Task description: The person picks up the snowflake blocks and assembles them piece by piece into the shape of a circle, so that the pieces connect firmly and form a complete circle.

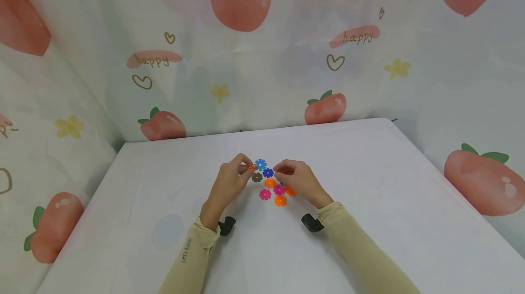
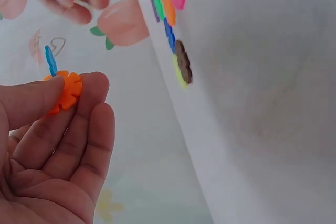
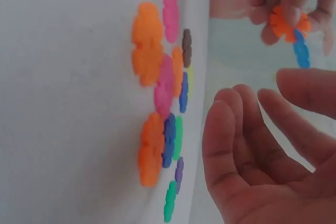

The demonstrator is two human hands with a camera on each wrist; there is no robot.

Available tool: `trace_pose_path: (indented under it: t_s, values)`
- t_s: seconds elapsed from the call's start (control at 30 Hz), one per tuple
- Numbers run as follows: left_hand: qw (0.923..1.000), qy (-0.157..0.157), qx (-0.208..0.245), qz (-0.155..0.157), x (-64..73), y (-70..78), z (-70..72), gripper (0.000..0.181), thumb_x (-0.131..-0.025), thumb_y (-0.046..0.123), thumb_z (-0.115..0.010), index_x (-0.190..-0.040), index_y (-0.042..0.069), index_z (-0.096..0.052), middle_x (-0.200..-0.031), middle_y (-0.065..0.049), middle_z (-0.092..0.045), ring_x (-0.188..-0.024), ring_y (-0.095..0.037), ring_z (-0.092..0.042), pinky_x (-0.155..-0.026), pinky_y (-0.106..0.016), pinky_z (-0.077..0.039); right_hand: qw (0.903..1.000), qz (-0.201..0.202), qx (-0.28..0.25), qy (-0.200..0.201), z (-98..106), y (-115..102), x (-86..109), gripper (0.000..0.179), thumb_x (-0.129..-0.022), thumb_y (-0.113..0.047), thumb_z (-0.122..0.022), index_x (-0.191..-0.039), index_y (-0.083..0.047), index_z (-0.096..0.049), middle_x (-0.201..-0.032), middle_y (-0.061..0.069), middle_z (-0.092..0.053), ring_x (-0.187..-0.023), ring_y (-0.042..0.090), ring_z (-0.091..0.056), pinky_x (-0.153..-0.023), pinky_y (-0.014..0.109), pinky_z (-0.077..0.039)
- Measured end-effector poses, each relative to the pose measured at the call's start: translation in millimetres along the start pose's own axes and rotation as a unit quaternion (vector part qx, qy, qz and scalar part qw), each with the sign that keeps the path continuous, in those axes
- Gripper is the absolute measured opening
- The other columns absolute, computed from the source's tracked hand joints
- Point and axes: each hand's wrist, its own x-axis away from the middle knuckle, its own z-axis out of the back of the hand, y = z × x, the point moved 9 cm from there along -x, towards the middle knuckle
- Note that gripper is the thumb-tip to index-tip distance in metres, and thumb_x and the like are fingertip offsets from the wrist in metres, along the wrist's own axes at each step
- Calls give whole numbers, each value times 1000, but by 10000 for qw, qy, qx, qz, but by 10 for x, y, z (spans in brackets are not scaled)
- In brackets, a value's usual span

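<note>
My left hand (image 1: 229, 180) pinches an orange notched disc (image 2: 71, 92) between thumb and fingers, above the table. A light blue notched disc (image 3: 301, 51) is attached to it, standing at an angle to the orange one. My right hand (image 1: 302, 180) is beside it with loosely bent fingers and nothing between them. In the right wrist view its thumb stands apart from the fingertips. Below and between the hands lie loose discs: a brown disc (image 1: 256, 177), a dark blue disc (image 1: 268, 172), a pink disc (image 1: 265, 194) and an orange disc (image 1: 280, 200), among others.
The white table (image 1: 348, 157) carries further discs, among them a purple one (image 3: 179, 174) and a green one (image 3: 169, 202), close to the right hand. Black wrist devices (image 1: 312, 223) sit under both forearms. A printed curtain (image 1: 262, 66) hangs behind the table.
</note>
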Motion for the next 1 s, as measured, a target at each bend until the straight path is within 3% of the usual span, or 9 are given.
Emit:
trace_pose_path:
  t_s: [0.17,0.37,0.57,0.77,1.0]
  values:
    - [9998,208,-33,21,-7,-42,108,16,-100,4,-75,-113,4,-65,-108,-14,-79,-100,-32,-77,-83,-43,-62,9957,228,782,-433,-228,-32,-6,20,-99,-6,-74,-117,-1,-78,-100,3,-72,-96,23,-66,-86,38,-59]
    - [9998,192,4,-4,-15,-69,128,15,-100,2,-75,-112,4,-66,-107,-14,-79,-99,-32,-77,-82,-43,-62,9796,595,1609,-1042,-466,-65,19,24,-92,-1,-76,-115,-4,-80,-93,2,-64,-89,19,-56,-77,35,-52]
    - [9998,177,-46,-98,-22,-70,114,16,-99,0,-75,-111,3,-65,-108,-17,-79,-101,-34,-77,-81,-43,-62,9667,683,2175,-1161,-522,-89,57,21,-91,-1,-81,-110,-8,-81,-95,3,-60,-95,21,-52,-80,37,-49]
    - [9999,102,-89,-59,-30,-97,77,15,-100,2,-75,-111,5,-65,-111,-17,-79,-102,-34,-77,-85,-46,-62,9682,465,2182,-1133,-500,-66,56,19,-91,-1,-82,-106,-6,-71,-96,3,-59,-97,22,-55,-84,37,-54]
    - [10000,-24,-37,-78,-19,-106,32,11,-101,3,-74,-108,4,-65,-108,-17,-79,-99,-32,-77,-84,-47,-61,9835,289,1472,-1011,-372,-25,22,19,-93,4,-77,-97,-5,-61,-87,4,-61,-79,20,-57,-72,33,-52]
